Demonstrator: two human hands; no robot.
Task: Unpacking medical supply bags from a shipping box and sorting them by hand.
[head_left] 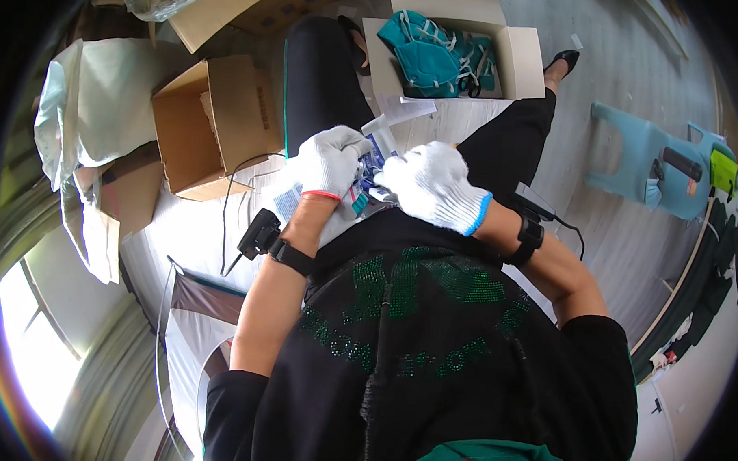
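Over my lap, both my hands wear white knitted gloves. My left hand [331, 164], with a red cuff, has its fingers curled over the left side of a plastic packet [372, 160] with blue and white print. On the packet's right side, my right hand [435, 186], with a blue cuff, grips with bent fingers. The gloves cover much of the packet, and its contents cannot be made out. A pale sheet with small print [287, 203] shows beneath my left wrist. Just ahead stands an open white carton [524, 61] holding several teal face masks [428, 62] with white straps.
An open brown cardboard box [245, 104] stands to the left, beside a large whitish plastic bag [113, 100]. More cardboard [222, 14] lies at the far left. Light-blue plastic stools [623, 158] are on the right. Dark cables run from devices strapped to both wrists.
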